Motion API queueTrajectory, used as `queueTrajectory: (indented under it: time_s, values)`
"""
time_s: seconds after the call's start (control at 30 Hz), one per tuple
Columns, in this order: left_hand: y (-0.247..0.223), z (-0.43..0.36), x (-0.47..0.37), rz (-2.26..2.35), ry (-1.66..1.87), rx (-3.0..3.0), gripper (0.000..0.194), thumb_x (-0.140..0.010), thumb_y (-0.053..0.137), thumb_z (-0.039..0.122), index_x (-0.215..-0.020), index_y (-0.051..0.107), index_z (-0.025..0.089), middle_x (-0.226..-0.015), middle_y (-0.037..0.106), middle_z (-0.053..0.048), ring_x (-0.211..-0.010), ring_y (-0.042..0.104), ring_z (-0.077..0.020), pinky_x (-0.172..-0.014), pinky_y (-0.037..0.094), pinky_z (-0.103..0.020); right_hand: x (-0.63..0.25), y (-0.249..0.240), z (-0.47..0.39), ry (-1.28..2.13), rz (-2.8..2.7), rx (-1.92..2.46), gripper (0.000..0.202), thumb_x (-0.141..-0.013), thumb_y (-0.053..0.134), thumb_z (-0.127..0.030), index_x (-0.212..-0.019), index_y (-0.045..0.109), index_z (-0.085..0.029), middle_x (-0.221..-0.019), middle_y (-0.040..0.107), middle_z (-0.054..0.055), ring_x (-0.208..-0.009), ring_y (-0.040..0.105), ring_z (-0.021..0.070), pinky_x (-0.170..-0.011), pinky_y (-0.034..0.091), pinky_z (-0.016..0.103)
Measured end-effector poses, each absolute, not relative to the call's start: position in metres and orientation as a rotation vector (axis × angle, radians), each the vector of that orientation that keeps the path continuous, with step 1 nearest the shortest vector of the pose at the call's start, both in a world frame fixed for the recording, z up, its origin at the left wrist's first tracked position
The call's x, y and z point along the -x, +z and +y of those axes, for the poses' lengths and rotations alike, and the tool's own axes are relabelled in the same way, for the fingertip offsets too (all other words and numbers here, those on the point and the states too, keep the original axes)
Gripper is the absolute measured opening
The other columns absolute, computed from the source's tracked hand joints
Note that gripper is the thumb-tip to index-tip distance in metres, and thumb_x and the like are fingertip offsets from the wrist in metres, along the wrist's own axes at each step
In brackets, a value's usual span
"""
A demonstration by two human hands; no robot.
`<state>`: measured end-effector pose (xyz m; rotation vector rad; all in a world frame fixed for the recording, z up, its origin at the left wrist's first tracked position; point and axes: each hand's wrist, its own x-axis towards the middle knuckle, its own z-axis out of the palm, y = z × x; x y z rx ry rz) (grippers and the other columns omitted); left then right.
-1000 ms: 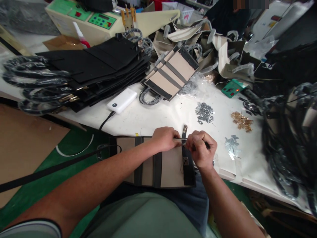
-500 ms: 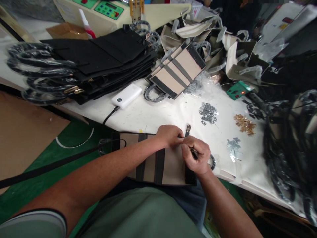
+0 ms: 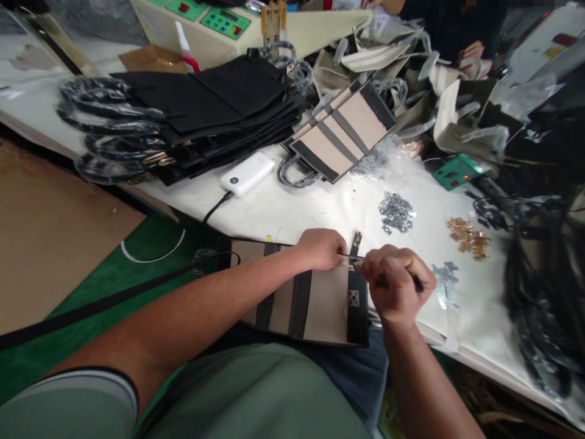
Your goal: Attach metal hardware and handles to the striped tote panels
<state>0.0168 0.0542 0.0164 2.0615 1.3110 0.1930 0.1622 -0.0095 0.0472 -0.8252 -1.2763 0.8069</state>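
Fingers: left hand (image 3: 322,249) closed, hold unclear; right hand (image 3: 398,285) curled tightly around slim tool (image 3: 358,266); brace beige panel (image 3: 325,305) firmly.

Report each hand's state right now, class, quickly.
Left hand: closed, at the panel's far edge; what it pinches is unclear.
Right hand: closed around a tool, mostly hidden.

Apparently a slim tool (image 3: 358,266), mostly hidden, cream machine (image 3: 315,35) cropped, dark bundle (image 3: 539,292) blurred

Left hand (image 3: 323,249): pinched, forearm slanting across | right hand (image 3: 400,283): closed in fist-like grip, wrist bent
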Motion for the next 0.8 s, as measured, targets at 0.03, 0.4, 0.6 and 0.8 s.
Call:
queueTrajectory:
  time_s: [0.03, 0.4, 0.6, 0.8]
  values:
    - [0.016, 0.054, -0.017, 1.311, 0.193, -2.071, 0.017, -0.079, 0.068, 0.039, -0.089, 0.081, 0.033, -0.089, 0.079, 0.003, -0.082, 0.07, -0.0195, -0.06, 0.038, -0.027, -0.162, 0.047, -0.01, 0.788, -1.273, 0.77, 0.03, -0.089, 0.065, -0.026, -0.062, 0.051, -0.023, -0.052, 0.044, -0.005, -0.044, 0.043, 0.0122, -0.045, 0.037, 0.029]
    - [0.011, 0.055, -0.018, 1.33, 0.233, -2.066, 0.019, -0.079, 0.07, 0.041, -0.093, 0.081, 0.033, -0.093, 0.079, 0.005, -0.086, 0.07, -0.0189, -0.064, 0.041, -0.027, -0.165, 0.031, -0.012, 0.787, -1.295, 0.831, 0.032, -0.091, 0.063, -0.029, -0.064, 0.049, -0.023, -0.055, 0.048, -0.004, -0.05, 0.045, 0.0131, -0.052, 0.038, 0.03]
    - [0.012, 0.048, -0.017, 1.361, 0.289, -2.061, 0.014, -0.082, 0.071, 0.039, -0.092, 0.079, 0.033, -0.092, 0.078, 0.006, -0.085, 0.069, -0.0184, -0.065, 0.042, -0.027, -0.197, 0.041, -0.033, 0.898, -1.409, 1.283, 0.038, -0.092, 0.066, -0.039, -0.063, 0.049, -0.021, -0.057, 0.05, -0.004, -0.053, 0.044, 0.0119, -0.053, 0.036, 0.027]
    - [0.003, 0.038, -0.017, 1.36, 0.523, -2.265, 0.012, -0.082, 0.076, 0.028, -0.093, 0.075, 0.025, -0.098, 0.071, -0.002, -0.099, 0.064, -0.0228, -0.079, 0.048, -0.032, -0.237, 0.025, -0.122, 0.874, -1.266, 1.879, 0.038, -0.077, 0.078, -0.056, -0.076, 0.067, -0.02, -0.063, 0.059, -0.001, -0.057, 0.05, 0.015, -0.052, 0.038, 0.027]
